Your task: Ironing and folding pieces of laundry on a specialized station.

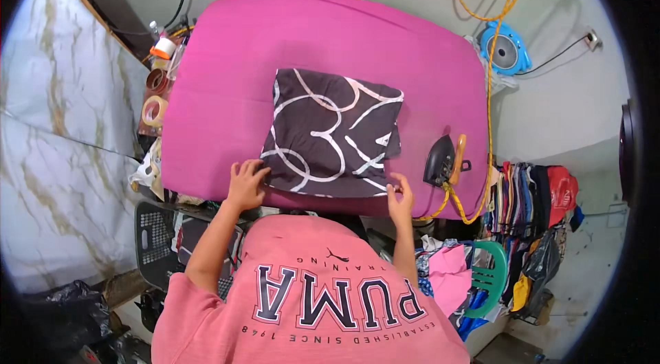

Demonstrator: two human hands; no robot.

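Note:
A dark cloth with white curved lines (330, 132) lies folded in a rough square on the pink-covered table (221, 80). My left hand (247, 183) is at the cloth's near left corner, its fingertips touching or just beside the edge. At the near right corner is my right hand (400, 196), thumb and forefinger close to the hem; whether they pinch it cannot be told. To the right of the cloth, a black iron with a wooden handle (441, 160) rests on the pink cover, its tip pointing away from me.
A yellow cord (490, 121) runs from the iron up the table's right edge. Tape rolls (153, 110) stand at the left, a blue fan (504, 52) at the far right. Near me are a dark crate (154, 240), a green plastic chair (492, 276) with clothes, and stacked garments (521, 199).

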